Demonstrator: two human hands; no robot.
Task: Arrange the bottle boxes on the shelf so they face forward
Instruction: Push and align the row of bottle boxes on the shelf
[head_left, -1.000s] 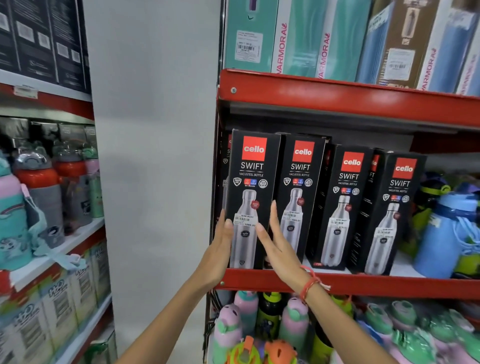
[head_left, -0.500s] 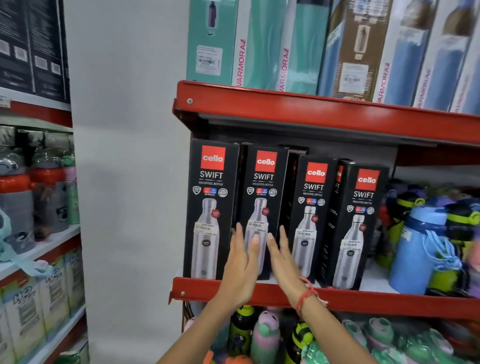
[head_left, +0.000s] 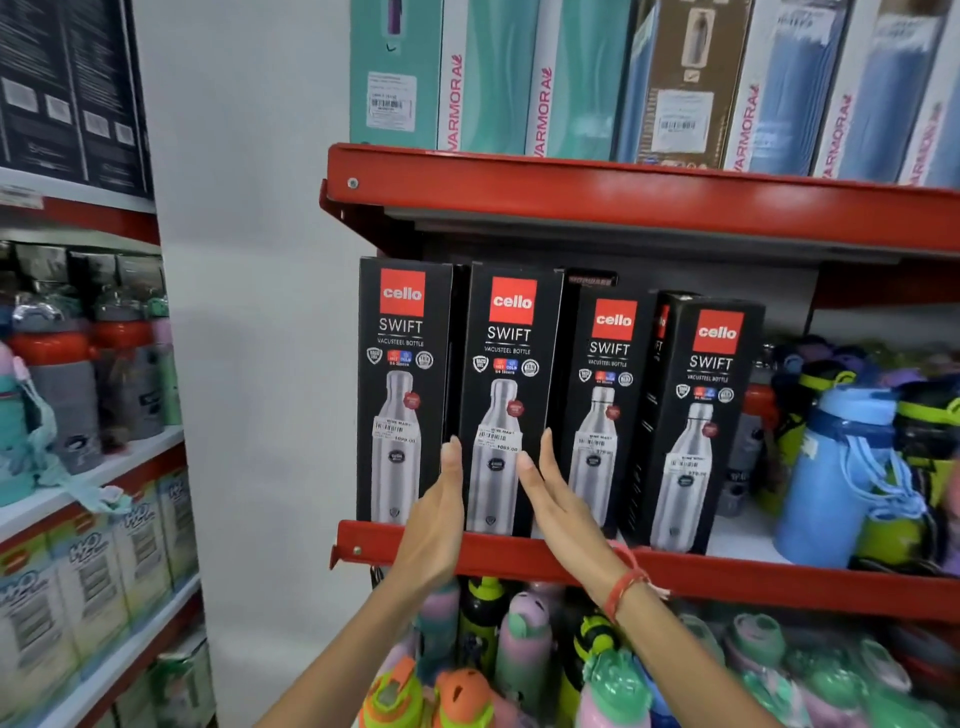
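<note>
Retail aisle, red steel shelving against a pale wall. The middle shelf carries 4 black bottle boxes standing upright in a row, with loose coloured bottles to their right and on the tier below.

Box 1 at the far left and box 2 beside it show their printed fronts squarely. Box 3 also shows its front but sits a little further back. Box 4 is turned: its left side panel is visible as well as its front, so it does not face straight forward.

The left hand is flat and open, fingers together, edge-on at the left lower side of box 2, in the gap next to box 1. The right hand is likewise open and flat at the right lower side of box 2. The 2 palms bracket the box between them; whether they press on it cannot be told.

Judgement: box 2 appears squared. The remaining work lies to the right of both hands. Each box's long axis is vertical, so correction calls for a twist about that axis. The right hand is nearer to boxes 3 and 4.
</note>
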